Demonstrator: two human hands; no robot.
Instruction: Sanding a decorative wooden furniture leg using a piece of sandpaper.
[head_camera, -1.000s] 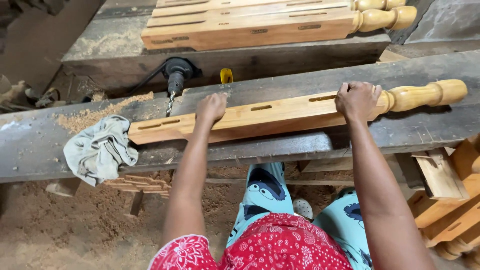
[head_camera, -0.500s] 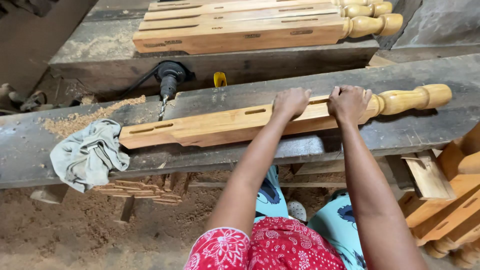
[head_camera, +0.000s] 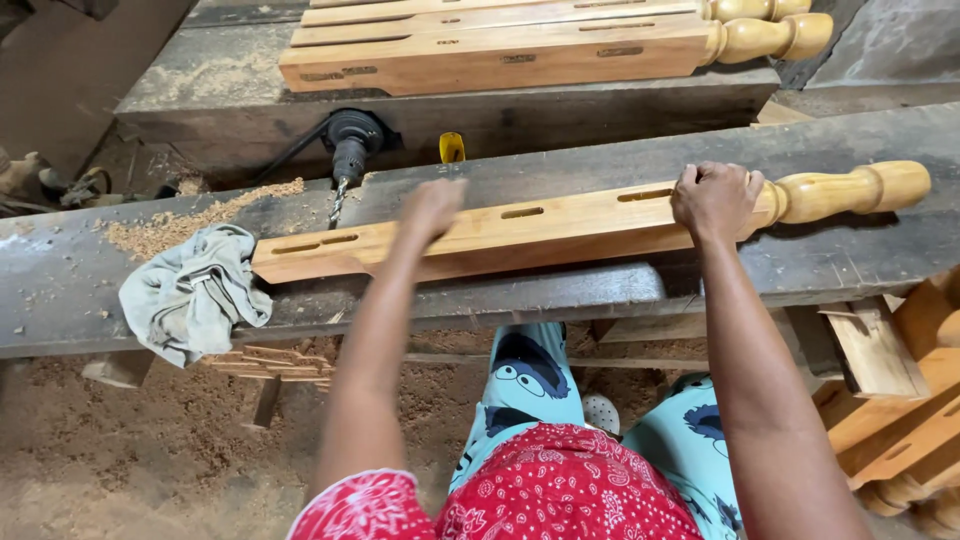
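A long pale wooden leg (head_camera: 560, 225) with slots cut in its flat side and a turned knob end (head_camera: 850, 190) lies across a dark wooden bench (head_camera: 600, 290). My right hand (head_camera: 715, 200) grips the leg close to the turned end. My left hand (head_camera: 432, 208), blurred by motion, rests flat on the leg's upper face left of the middle slot. Whether it holds anything against the wood is hidden.
A crumpled grey rag (head_camera: 190, 290) lies at the leg's left end. A black power drill (head_camera: 350, 145) and a yellow-handled tool (head_camera: 452, 148) sit behind. More finished legs (head_camera: 520, 45) are stacked at the back, others at the right (head_camera: 900, 420). Sawdust (head_camera: 190, 215) covers bench and floor.
My left hand slid right along the leg toward my right hand, then back left to the middle. The right hand stays on the leg.
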